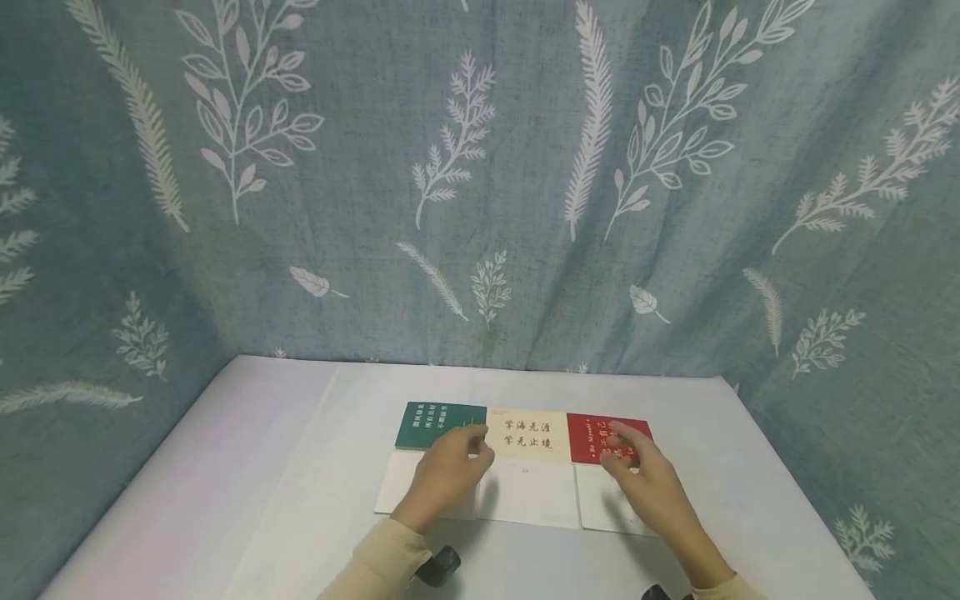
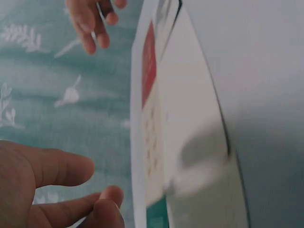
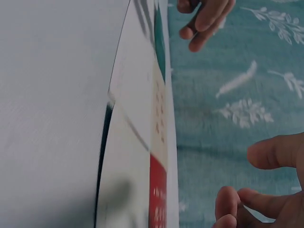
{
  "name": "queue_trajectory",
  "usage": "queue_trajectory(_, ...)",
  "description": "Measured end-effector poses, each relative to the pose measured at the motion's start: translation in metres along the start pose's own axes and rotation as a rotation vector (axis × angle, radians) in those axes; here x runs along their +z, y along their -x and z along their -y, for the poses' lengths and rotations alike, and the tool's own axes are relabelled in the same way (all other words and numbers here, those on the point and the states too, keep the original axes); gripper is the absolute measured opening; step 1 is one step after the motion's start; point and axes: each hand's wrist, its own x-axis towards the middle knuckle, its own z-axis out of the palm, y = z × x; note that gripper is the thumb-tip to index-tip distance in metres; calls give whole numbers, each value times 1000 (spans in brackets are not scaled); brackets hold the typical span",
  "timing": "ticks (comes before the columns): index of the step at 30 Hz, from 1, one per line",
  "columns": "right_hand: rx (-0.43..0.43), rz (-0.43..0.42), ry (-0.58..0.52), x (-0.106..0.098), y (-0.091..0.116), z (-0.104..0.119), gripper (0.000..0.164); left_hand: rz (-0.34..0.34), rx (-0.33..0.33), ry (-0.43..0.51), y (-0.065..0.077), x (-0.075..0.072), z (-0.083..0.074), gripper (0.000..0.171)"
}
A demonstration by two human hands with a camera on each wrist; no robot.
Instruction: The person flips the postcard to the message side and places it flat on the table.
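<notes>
Three booklets lie side by side, their coloured covers in the back row: green (image 1: 429, 427), cream (image 1: 528, 450) and red (image 1: 585, 442), all printed with Chinese characters. In front of each cover is a blank pale panel, at left (image 1: 395, 483), middle (image 1: 528, 497) and right (image 1: 600, 496). My left hand (image 1: 447, 468) hovers over the green booklet, thumb and fingers loosely bent with a gap between them. Above the red one hangs my right hand (image 1: 651, 482), its fingers also loosely bent and apart. Both hands hold nothing; in the wrist views they stand above the booklets.
The booklets rest on a white table (image 1: 300, 500), whose back edge meets a teal curtain (image 1: 525, 317) with white leaf prints. More curtain hangs at both sides. A black wrist device (image 1: 438, 567) sits by the left sleeve (image 1: 386, 558).
</notes>
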Motion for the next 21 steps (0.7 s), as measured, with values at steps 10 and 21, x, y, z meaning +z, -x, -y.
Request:
queue_trajectory(10,-32,40,-31,40,-17,25,54,-19,-98,-98,-16,-40,42,44)
queue_trajectory(21,-92,112,-77,73,-38,53,52,-11,-217,-155,-25,-71,76,49)
